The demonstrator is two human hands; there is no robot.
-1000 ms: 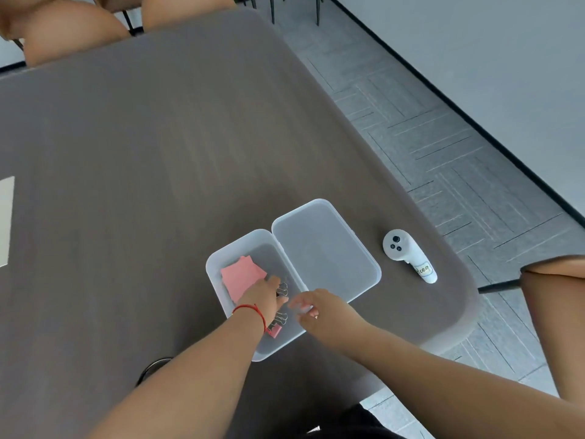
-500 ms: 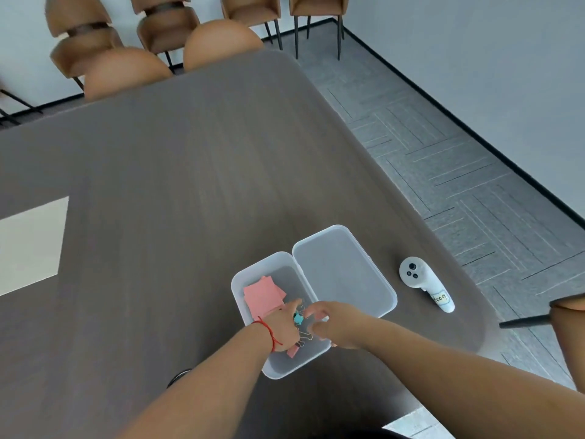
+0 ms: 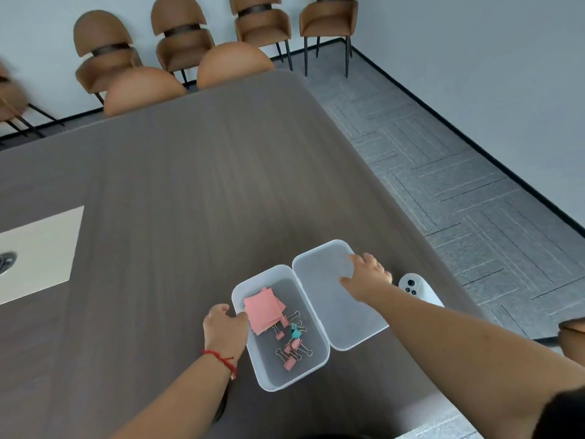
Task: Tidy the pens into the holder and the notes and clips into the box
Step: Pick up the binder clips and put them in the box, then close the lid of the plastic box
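Observation:
A clear plastic box (image 3: pixel 319 369) sits near the table's front edge. Inside it lie pink notes (image 3: pixel 263 310) and several binder clips (image 3: pixel 292 343), pink ones and a teal one. The box's lid (image 3: pixel 354 324) lies flat just right of it, touching its side. My left hand (image 3: pixel 225 326) grips the box's left wall near the far corner. My right hand (image 3: pixel 367 277) rests on the lid's far right part, fingers spread over its edge. No pens or pen holder are in view.
A white controller (image 3: pixel 418 289) lies right of the lid, partly behind my right hand. A pale panel (image 3: pixel 38 251) is set into the table at left. Brown chairs (image 3: pixel 177 42) stand beyond the far edge. The table's right edge drops to grey carpet.
Both hands have left the inside of the box. The left went to the box's left wall, the right went out onto the lid. The camera has tilted up.

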